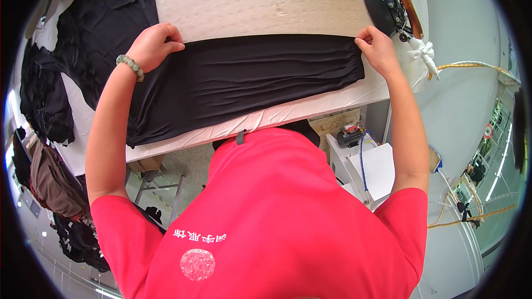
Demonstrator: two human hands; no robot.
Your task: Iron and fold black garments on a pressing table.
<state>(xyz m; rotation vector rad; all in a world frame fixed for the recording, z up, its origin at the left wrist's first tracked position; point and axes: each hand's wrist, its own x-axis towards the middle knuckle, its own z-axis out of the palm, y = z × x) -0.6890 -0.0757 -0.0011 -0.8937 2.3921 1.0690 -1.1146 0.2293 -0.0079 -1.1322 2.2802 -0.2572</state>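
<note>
A black garment [260, 75] lies spread over the padded ironing table [266, 0]. One long, leg- or sleeve-like part of it stretches left to right in front of me, creased lengthwise and gathered at its right end. Its far edge runs nearly straight between my hands. At the left end of that edge, my left hand [157, 46] pinches the cloth between thumb and fingers. My right hand [380, 50] pinches the far corner at the gathered right end. More of the black cloth lies bunched to the left, past my left wrist.
An iron [382, 8] with a brown wooden handle rests at the far right, close to my right hand. A hose [471, 65] runs rightward from its white wrapped end. Dark clothes [58, 182] hang left of the table. Beneath the table's right side stands white equipment [377, 171].
</note>
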